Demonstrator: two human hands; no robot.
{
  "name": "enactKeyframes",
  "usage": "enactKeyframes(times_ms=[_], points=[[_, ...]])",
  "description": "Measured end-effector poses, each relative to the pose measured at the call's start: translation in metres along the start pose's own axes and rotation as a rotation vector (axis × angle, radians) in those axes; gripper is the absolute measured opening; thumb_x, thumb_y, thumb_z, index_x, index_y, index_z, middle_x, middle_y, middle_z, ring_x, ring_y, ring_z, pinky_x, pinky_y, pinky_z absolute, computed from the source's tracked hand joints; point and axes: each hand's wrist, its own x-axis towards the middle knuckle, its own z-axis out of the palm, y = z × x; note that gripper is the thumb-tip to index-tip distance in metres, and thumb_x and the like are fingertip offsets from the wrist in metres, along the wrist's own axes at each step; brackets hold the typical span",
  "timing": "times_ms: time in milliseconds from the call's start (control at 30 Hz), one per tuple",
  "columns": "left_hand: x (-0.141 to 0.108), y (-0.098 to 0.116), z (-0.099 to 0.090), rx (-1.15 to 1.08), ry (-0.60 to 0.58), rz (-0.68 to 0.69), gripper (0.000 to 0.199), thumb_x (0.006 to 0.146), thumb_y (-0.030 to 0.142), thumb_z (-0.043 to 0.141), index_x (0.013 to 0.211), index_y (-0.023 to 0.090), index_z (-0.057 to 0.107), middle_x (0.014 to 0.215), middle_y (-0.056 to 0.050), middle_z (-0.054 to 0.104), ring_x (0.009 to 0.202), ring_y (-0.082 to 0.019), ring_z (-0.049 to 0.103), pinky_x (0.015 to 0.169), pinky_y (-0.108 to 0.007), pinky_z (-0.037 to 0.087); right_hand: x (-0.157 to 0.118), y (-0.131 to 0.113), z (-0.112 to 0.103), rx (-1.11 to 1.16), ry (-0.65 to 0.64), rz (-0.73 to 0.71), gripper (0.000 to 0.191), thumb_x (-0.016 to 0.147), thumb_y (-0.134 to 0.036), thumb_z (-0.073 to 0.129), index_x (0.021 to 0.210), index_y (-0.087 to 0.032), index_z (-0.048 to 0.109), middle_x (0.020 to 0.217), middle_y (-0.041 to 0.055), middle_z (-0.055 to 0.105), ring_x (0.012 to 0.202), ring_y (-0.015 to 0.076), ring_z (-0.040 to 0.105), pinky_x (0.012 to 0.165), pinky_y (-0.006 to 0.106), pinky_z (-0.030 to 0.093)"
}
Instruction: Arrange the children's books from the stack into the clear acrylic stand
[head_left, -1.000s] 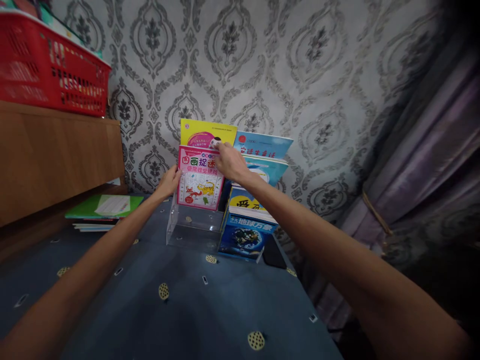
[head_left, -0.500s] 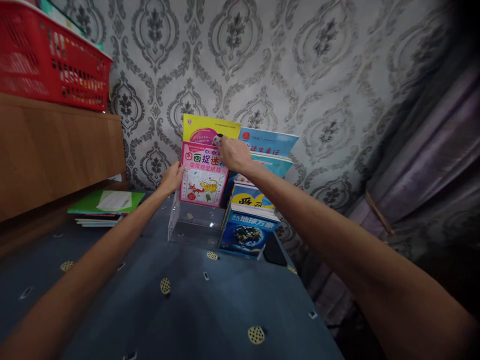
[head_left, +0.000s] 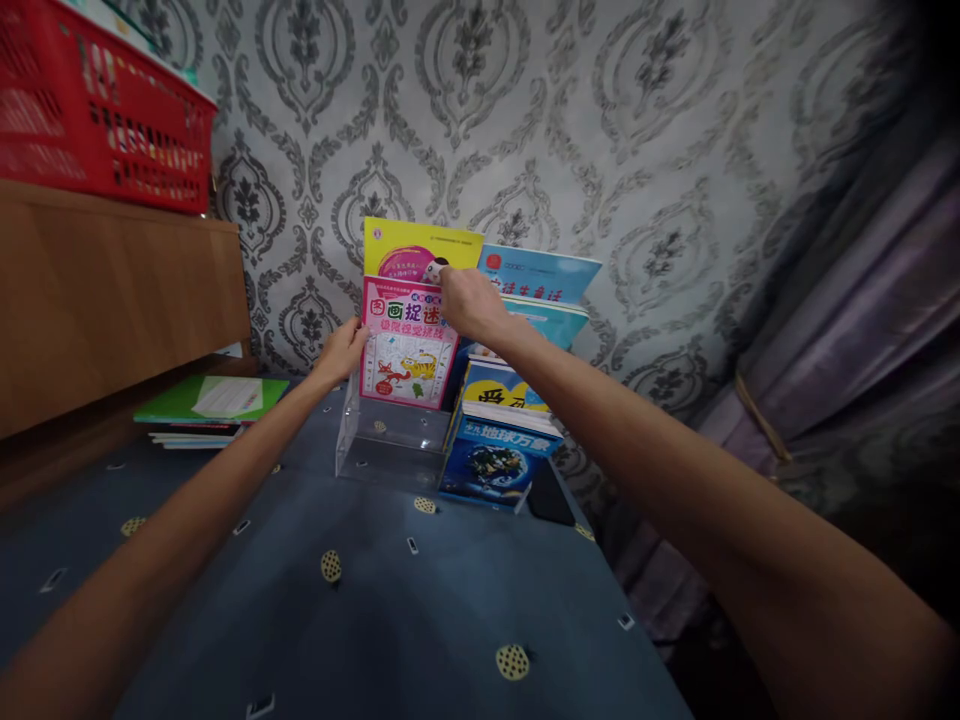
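"What is your left hand (head_left: 345, 350) doing by the clear rack (head_left: 397, 460)?"

"It's grasping the left edge of the pink book (head_left: 409, 350), fingers closed on it"

"And your right hand (head_left: 469, 303)?"

"That one's grasping the pink book's upper right corner. Whether you also have hold of the yellow book (head_left: 424, 238) just behind, I cannot tell"

"So where is the pink book, then?"

"Upright at the left half of the rack, above its front tier, cover facing you. The yellow book rises behind it"

"What's in the rack's right half?"

"At the front, the blue book (head_left: 491, 470) with a globe on its cover. Behind it come the yellow heart book (head_left: 495, 390), a teal book (head_left: 559, 322) and, at the back, a light blue book (head_left: 540, 272). Your right arm crosses over part of them"

"And around the rack?"

"Just right of it, a flat black thing (head_left: 551, 498) lies on your counter (head_left: 375, 610). Left of it there's a stack of books (head_left: 169, 405), green on top. Farther left and higher, the red basket (head_left: 150, 130) sits on the wooden cabinet (head_left: 127, 290)"
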Motion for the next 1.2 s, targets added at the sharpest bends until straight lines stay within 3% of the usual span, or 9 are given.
enactKeyframes(times_ms=[267, 533, 733, 933, 1200], points=[[-0.001, -0.002, -0.006, -0.052, -0.046, 0.001, 0.029, 0.094, 0.036, 0.040, 0.090, 0.018, 0.062, 0.086, -0.008, 0.068, 0.088, -0.025, 0.064, 0.076, -0.035, 0.054, -0.010, -0.014, -0.007, -0.014, 0.015, 0.026, 0.038, 0.088, -0.007, 0.042, 0.118, -0.010, 0.064, 0.111, 0.0199, 0.070, 0.092, 0.0288, 0.063, 0.080, 0.041, 0.047], [-0.008, -0.001, -0.007, -0.085, -0.052, -0.008, 0.029, 0.095, 0.038, 0.042, 0.097, 0.016, 0.062, 0.095, -0.011, 0.070, 0.090, -0.025, 0.065, 0.079, -0.038, 0.055, -0.015, -0.010, -0.003, 0.034, 0.059, 0.006, 0.035, 0.090, -0.011, 0.042, 0.118, -0.014, 0.061, 0.111, 0.0157, 0.065, 0.095, 0.0278, 0.059, 0.083, 0.041, 0.047], [-0.030, -0.004, -0.008, -0.175, 0.021, 0.007, 0.027, 0.097, 0.037, 0.042, 0.108, 0.018, 0.057, 0.105, -0.011, 0.069, 0.098, -0.024, 0.065, 0.090, -0.040, 0.052, -0.046, -0.023, -0.001, 0.112, 0.109, -0.060, 0.038, 0.094, -0.015, 0.039, 0.128, -0.016, 0.056, 0.127, 0.0175, 0.058, 0.104, 0.0321, 0.058, 0.085, 0.045, 0.049], [-0.051, -0.011, -0.008, -0.176, -0.019, -0.015, 0.023, 0.097, 0.035, 0.043, 0.108, 0.019, 0.056, 0.105, -0.009, 0.070, 0.098, -0.022, 0.065, 0.092, -0.038, 0.050, -0.065, -0.026, 0.005, 0.200, 0.163, -0.127, 0.044, 0.093, -0.015, 0.040, 0.135, -0.018, 0.052, 0.139, 0.0163, 0.053, 0.116, 0.0340, 0.056, 0.089, 0.048, 0.051], [-0.031, -0.007, -0.005, -0.178, 0.014, 0.057, 0.028, 0.096, 0.041, 0.043, 0.109, 0.019, 0.057, 0.107, -0.009, 0.069, 0.099, -0.023, 0.064, 0.088, -0.036, 0.049, -0.058, -0.019, 0.009, 0.204, 0.171, -0.121, 0.047, 0.092, -0.013, 0.039, 0.137, -0.017, 0.051, 0.140, 0.0182, 0.052, 0.121, 0.0333, 0.057, 0.092, 0.049, 0.055]])
